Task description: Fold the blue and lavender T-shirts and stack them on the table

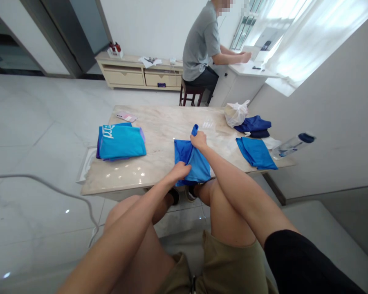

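A blue cloth item [199, 165], partly folded, lies at the front edge of the marble-topped table [159, 122], in front of my knees. My right hand [198, 140] is closed on its far part, and a darker blue end sticks up past the fingers. Nearer to me, my left hand [181, 169] pinches the same cloth along its near left side. Whether it is a shirt or a bag I cannot tell. To the left rests a folded blue stack of cloth [124, 141] with white lettering. Another folded blue cloth [256, 153] lies to the right.
A white plastic bag [236, 113], dark blue cloth [254, 124] and a clear bottle [294, 145] with a dark cap occupy the table's right end. A pink phone [126, 117] lies at back left. A person [200, 45] sits at a white desk beyond. A grey cable [64, 196] crosses the floor.
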A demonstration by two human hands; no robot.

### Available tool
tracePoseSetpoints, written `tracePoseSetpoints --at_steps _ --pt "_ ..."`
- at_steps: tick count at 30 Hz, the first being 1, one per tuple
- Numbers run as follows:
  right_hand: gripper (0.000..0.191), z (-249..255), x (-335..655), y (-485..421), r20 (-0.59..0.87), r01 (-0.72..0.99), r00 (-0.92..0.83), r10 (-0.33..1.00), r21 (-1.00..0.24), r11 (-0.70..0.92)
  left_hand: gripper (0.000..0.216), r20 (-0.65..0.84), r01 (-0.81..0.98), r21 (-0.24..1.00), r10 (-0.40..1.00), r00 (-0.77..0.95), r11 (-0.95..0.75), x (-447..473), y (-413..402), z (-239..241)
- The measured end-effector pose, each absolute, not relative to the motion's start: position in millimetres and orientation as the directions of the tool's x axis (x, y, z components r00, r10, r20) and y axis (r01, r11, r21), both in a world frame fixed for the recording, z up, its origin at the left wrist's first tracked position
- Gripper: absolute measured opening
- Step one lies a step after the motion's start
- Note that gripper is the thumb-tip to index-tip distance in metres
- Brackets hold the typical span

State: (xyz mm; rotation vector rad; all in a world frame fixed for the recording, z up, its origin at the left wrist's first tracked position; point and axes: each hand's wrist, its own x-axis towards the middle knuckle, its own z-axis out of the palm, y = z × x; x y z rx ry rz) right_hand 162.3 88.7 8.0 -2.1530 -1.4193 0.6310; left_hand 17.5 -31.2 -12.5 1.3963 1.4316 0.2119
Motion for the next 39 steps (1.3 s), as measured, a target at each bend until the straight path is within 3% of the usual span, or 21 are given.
tracePoseSetpoints --at_steps 3,6,9,14,18,22,28,34,39 --pt "0.017 9 140 88 -0.185 0.668 0.239 0.953 -0.681 -0.3 0.018 -0.589 0.632 0.694 0.776 0.225 0.344 -20 -29 -20" --pt "0.022 8 130 85 -0.254 0.604 0.127 0.959 -0.747 -0.278 0.017 -0.661 0.679 0.627 0.722 0.204 0.382 -47 -26 -33" --pt "0.02 6 138 83 -0.274 0.577 0.108 0.955 -0.765 -0.285 0.015 -0.681 0.714 0.582 0.713 0.166 0.39 -62 -19 -45" --pt "0.007 0 185 73 -0.319 0.641 0.203 0.926 -0.671 -0.372 0.017 -0.554 0.681 0.633 0.83 0.066 0.368 -61 1 -51" --pt "0.011 -12 221 59 -0.42 0.694 0.277 0.864 -0.535 -0.482 0.016 -0.485 0.566 0.723 0.875 0.008 0.395 -49 13 -48" --pt "0.023 -27 240 46 -0.54 0.684 0.288 0.791 -0.462 -0.565 0.024 -0.525 0.432 0.77 0.851 0.011 0.469 -30 19 -45" --pt "0.038 -43 248 41 -0.621 0.628 0.237 0.747 -0.489 -0.606 0.04 -0.62 0.38 0.728 0.785 0.011 0.57 -7 23 -43" --pt "0.039 -26 262 43 -0.421 0.585 0.203 0.884 -0.671 -0.455 0.032 -0.455 0.303 0.841 0.889 -0.053 0.448 -13 32 -18" --pt "0.033 1 267 54 -0.018 0.514 0.234 0.972 -0.847 -0.139 0.025 -0.149 0.256 0.952 0.984 -0.095 0.169 -29 47 8"
